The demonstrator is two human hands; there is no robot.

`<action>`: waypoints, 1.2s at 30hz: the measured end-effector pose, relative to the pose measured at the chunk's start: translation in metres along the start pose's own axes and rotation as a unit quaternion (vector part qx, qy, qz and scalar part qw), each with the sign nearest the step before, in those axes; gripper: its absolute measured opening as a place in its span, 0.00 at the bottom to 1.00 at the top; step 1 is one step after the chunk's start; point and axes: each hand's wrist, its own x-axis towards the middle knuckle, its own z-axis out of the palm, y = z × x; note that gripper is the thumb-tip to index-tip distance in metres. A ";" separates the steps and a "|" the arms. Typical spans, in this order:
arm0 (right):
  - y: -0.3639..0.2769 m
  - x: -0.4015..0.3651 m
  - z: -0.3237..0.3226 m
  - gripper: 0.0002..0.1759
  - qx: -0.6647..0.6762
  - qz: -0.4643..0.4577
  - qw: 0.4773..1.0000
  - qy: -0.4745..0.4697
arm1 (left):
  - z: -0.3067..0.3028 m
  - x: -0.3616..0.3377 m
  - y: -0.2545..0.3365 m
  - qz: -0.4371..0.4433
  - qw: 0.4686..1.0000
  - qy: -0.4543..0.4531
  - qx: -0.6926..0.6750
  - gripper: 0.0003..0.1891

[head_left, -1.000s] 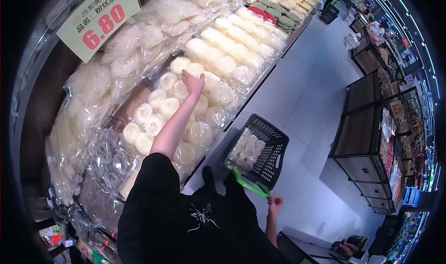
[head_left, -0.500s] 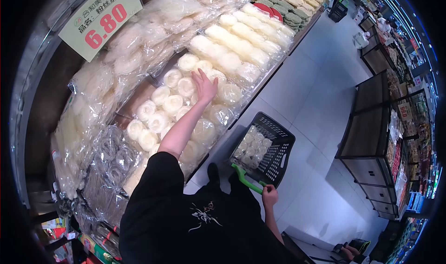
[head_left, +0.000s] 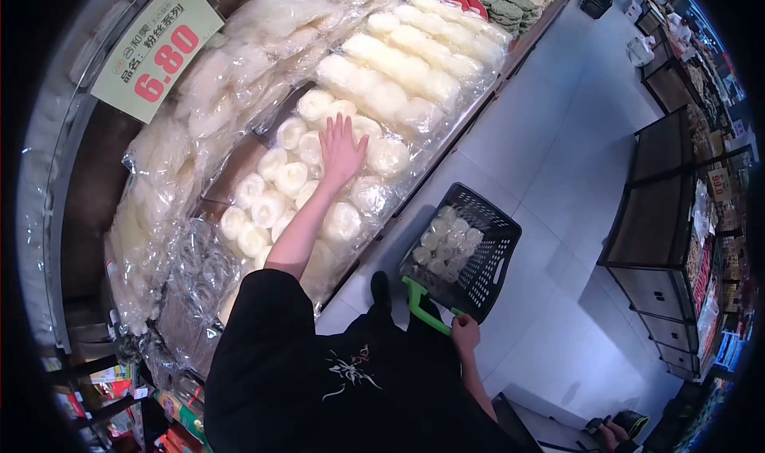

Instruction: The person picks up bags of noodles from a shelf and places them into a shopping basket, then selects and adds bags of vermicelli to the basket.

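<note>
My left hand (head_left: 343, 149) lies palm down with fingers spread over the round white noodle bundles (head_left: 289, 177) in clear plastic on the display shelf. It is open and grips nothing. My right hand (head_left: 464, 332) is closed on the green handle (head_left: 428, 317) of a black basket (head_left: 492, 250). Inside the basket, toward its left side, is a clear pack of round pale bundles (head_left: 448, 246). Longer wrapped white rolls (head_left: 390, 64) lie beyond my left hand.
A price sign (head_left: 157, 48) reading 6.80 hangs at the upper left. Bagged pale noodles (head_left: 231, 62) line the back. The shelf edge runs beside the tiled floor (head_left: 550, 182). Wooden display cabinets (head_left: 649, 222) stand at the right. Part of another person (head_left: 612, 435) shows at the lower right.
My left hand has shifted slightly left and turned flatter, its fingers spread over the bundles. My right hand still holds the handle. The basket and cabinets appear farther right as the view shifts.
</note>
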 end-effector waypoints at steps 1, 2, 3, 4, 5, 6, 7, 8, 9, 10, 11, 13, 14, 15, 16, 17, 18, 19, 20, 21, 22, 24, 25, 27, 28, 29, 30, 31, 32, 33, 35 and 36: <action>0.002 0.004 0.001 0.11 0.010 -0.009 1.000 -0.019 | -0.005 -0.021 0.017 0.061 0.997 0.023 -0.039 0.31; 0.005 0.007 0.001 0.11 0.012 -0.004 1.000 -0.027 | -0.012 -0.047 0.049 0.085 0.991 0.041 -0.093 0.25; 0.008 0.013 0.002 0.10 0.019 -0.005 0.999 -0.043 | -0.018 -0.077 0.075 0.115 0.978 0.014 -0.172 0.22; 0.012 0.019 0.004 0.10 0.025 -0.006 0.998 -0.059 | -0.018 -0.105 0.101 0.128 0.960 -0.037 -0.246 0.19; 0.015 0.025 0.005 0.10 0.039 -0.022 0.996 -0.076 | -0.004 -0.135 0.111 0.186 0.952 -0.098 -0.224 0.17; 0.025 0.036 0.011 0.11 0.061 -0.044 0.992 -0.101 | 0.008 -0.164 0.123 0.232 0.931 -0.167 -0.225 0.15; 0.034 0.043 0.016 0.13 0.084 -0.060 0.987 -0.124 | 0.023 -0.192 0.129 0.264 0.913 -0.226 -0.211 0.15; 0.030 0.047 0.013 0.13 0.091 -0.077 0.984 -0.135 | 0.036 -0.220 0.136 0.256 0.907 -0.261 -0.208 0.13; 0.027 0.055 0.008 0.14 0.097 -0.093 0.980 -0.144 | 0.050 -0.251 0.139 0.210 0.903 -0.298 -0.227 0.13; 0.031 0.064 0.013 0.14 0.078 -0.088 0.983 -0.140 | 0.060 -0.275 0.142 0.161 0.897 -0.334 -0.242 0.13; 0.036 0.076 0.021 0.14 0.058 -0.087 0.985 -0.137 | 0.062 -0.290 0.147 0.162 0.887 -0.356 -0.246 0.13; 0.049 0.102 0.036 0.14 0.033 -0.065 0.985 -0.156 | 0.064 -0.307 0.154 0.076 0.863 -0.472 -0.163 0.13; 0.054 0.116 0.045 0.14 0.008 -0.058 0.984 -0.171 | 0.064 -0.307 0.156 0.076 0.854 -0.489 -0.163 0.13; 0.062 0.131 0.053 0.14 -0.019 -0.054 0.981 -0.188 | 0.064 -0.305 0.157 0.070 0.881 -0.429 -0.188 0.13; 0.069 0.143 0.058 0.14 -0.019 -0.042 0.980 -0.196 | 0.065 -0.303 0.157 0.062 0.905 -0.365 -0.209 0.13; 0.072 0.157 0.066 0.14 -0.042 -0.043 0.976 -0.211 | 0.066 -0.301 0.156 0.069 0.901 -0.371 -0.215 0.13; 0.075 0.173 0.075 0.13 -0.064 -0.046 0.971 -0.227 | 0.069 -0.300 0.157 0.067 0.898 -0.381 -0.212 0.13; 0.077 0.188 0.084 0.13 -0.059 -0.038 0.969 -0.236 | 0.071 -0.299 0.156 0.067 0.902 -0.363 -0.224 0.14; 0.080 0.205 0.092 0.12 -0.096 -0.049 0.960 -0.258 | 0.072 -0.299 0.156 0.067 0.906 -0.345 -0.236 0.14; 0.083 0.220 0.101 0.12 -0.132 -0.061 0.949 -0.280 | 0.072 -0.299 0.154 0.065 0.903 -0.357 -0.232 0.14; 0.088 0.237 0.113 0.12 -0.128 -0.055 0.948 -0.286 | 0.072 -0.300 0.153 0.063 0.903 -0.354 -0.237 0.16; 0.094 0.267 0.140 0.12 -0.146 -0.036 0.945 -0.292 | 0.073 -0.298 0.152 0.056 0.902 -0.357 -0.237 0.17; 0.091 0.281 0.151 0.12 -0.143 -0.032 0.944 -0.297 | 0.074 -0.294 0.154 0.050 0.900 -0.363 -0.234 0.18; 0.089 0.302 0.176 0.13 -0.132 0.016 0.953 -0.273 | 0.074 -0.288 0.155 0.039 0.897 -0.378 -0.228 0.19; 0.092 0.313 0.196 0.13 -0.132 0.020 0.951 -0.278 | 0.076 -0.285 0.154 0.049 0.891 -0.387 -0.231 0.20; 0.096 0.319 0.218 0.14 -0.107 0.029 0.955 -0.274 | 0.077 -0.285 0.153 0.056 0.886 -0.397 -0.234 0.21; 0.100 0.327 0.240 0.15 -0.081 0.038 0.960 -0.266 | 0.077 -0.290 0.148 0.053 0.878 -0.409 -0.244 0.21; 0.103 0.333 0.259 0.15 -0.081 0.042 0.959 -0.270 | 0.078 -0.293 0.146 0.048 0.871 -0.420 -0.252 0.21; 0.106 0.337 0.279 0.15 -0.065 0.007 0.961 -0.267 | 0.077 -0.294 0.144 0.040 0.867 -0.425 -0.259 0.21; 0.109 0.341 0.297 0.15 -0.050 -0.028 0.964 -0.261 | 0.078 -0.290 0.144 0.034 0.862 -0.430 -0.267 0.21; 0.100 0.347 0.314 0.15 -0.044 -0.002 0.958 -0.282 | 0.077 -0.292 0.144 0.028 0.865 -0.432 -0.255 0.20; 0.099 0.351 0.322 0.15 -0.035 0.016 0.954 -0.297 | 0.078 -0.290 0.144 0.026 0.862 -0.437 -0.255 0.20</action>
